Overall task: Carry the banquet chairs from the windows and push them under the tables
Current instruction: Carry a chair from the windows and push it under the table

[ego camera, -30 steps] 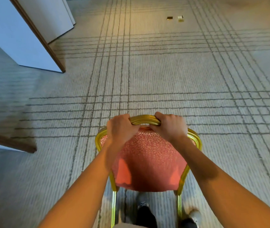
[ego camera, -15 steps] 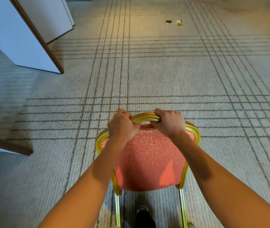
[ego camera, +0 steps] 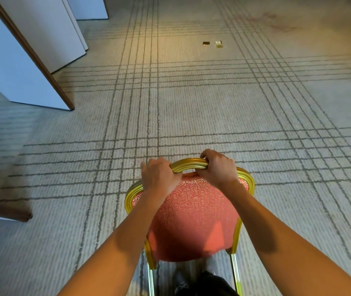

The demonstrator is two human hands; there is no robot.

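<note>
1. Gold-framed, red-padded banquet chair (ego camera: pixel 191 218) is right in front of you over the lined carpet (ego camera: pixel 191 103), its back towards you.
2. Your left hand (ego camera: pixel 159 178) and right hand (ego camera: pixel 217 169) each clasp its curved top rail.
3. White-draped tables (ego camera: pixel 10 67) stand well off to your left.

no readable text, labels, numbers or signs anywhere

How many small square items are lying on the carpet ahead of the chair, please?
2: a dark square item and a paler square item just right of it, side by side on the carpet far ahead of the chair. More could be hidden.
</note>
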